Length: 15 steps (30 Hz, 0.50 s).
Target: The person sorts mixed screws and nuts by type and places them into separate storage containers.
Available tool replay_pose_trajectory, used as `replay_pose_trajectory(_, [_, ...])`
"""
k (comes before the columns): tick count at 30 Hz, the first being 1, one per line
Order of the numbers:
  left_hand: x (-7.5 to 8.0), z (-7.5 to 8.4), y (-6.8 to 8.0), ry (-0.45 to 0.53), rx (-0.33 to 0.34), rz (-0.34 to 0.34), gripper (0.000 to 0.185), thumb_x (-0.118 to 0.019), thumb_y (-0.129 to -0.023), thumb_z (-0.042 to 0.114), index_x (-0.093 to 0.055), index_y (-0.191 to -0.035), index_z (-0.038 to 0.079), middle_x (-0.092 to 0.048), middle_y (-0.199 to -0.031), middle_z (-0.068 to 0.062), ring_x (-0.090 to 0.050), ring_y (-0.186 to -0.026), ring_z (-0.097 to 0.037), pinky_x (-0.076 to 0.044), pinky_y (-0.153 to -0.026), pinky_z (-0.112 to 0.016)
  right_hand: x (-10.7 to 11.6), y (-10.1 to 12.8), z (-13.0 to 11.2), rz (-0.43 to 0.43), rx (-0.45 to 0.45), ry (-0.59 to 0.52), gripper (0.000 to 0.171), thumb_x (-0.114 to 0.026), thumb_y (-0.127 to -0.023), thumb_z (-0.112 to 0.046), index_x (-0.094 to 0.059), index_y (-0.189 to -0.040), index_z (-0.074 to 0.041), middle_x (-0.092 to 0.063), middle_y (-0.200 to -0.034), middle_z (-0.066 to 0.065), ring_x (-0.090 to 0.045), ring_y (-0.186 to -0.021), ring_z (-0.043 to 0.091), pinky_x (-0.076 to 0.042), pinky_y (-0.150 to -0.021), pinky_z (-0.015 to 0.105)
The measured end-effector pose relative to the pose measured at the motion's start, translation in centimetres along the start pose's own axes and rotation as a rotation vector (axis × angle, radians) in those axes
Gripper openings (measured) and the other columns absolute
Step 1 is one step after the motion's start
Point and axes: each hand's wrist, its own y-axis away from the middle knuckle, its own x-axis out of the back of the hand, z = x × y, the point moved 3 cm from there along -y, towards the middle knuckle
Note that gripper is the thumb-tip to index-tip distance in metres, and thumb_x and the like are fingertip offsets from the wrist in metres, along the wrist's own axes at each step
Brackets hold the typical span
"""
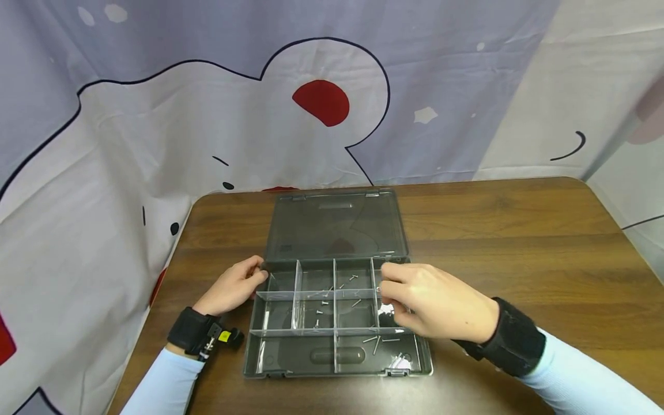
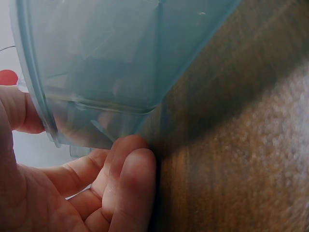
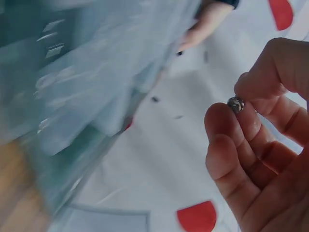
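Observation:
A clear grey plastic organizer box [image 1: 285, 354] lies open on the table, its hinged lid [image 1: 337, 227] folded back flat. My left hand [image 1: 233, 288] grips the box's left side near the hinge. In the left wrist view its thumb lies over the rim while the fingers curl against the outer wall [image 2: 101, 58]. My right hand [image 1: 427, 297] is over the right-hand compartments, pinching a small metal screw [image 3: 235, 105] between thumb and fingertips; only its round head shows. Several small screws [image 1: 377, 346] lie scattered in the middle and front right compartments.
The wooden table [image 1: 498, 225] extends to both sides of the box. Behind it hangs a patterned cloth [image 1: 207, 127], reaching down past the table's left edge. Upright dividers [image 1: 335, 323] split the box into several compartments. Each wrist wears a black strap [image 1: 519, 337].

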Motion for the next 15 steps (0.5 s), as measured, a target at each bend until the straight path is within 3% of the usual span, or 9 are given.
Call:
replay_pose_trajectory(7, [-0.1, 0.1, 0.0, 0.005, 0.002, 0.006, 0.013, -0.049, -0.106, 0.021, -0.054, -0.109, 0.009, -0.046, -0.078, -0.002, -0.062, -0.068, -0.02, -0.049, -0.063, -0.031, -1.2, -4.6, -1.7, 0.042, 0.095, -0.042, 0.025, -0.065, -0.074, 0.005, -0.057, -0.079, -0.017, -0.042, -0.08, -0.007, -0.039, -0.066, 0.004, -0.042, -0.063, 0.019])
replay_pose_trajectory(15, [0.0, 0.1, 0.1, -0.003, 0.003, 0.009, 0.014, -0.049, -0.105, 0.021, -0.055, -0.11, 0.009, -0.046, -0.078, -0.002, -0.063, -0.068, -0.019, -0.05, -0.063, -0.031, -2.9, -7.2, -2.4, 0.037, 0.129, -0.06, 0.021, -0.064, -0.078, 0.004, -0.058, -0.079, -0.016, -0.043, -0.08, -0.005, -0.04, -0.066, 0.005, -0.041, -0.063, 0.019])
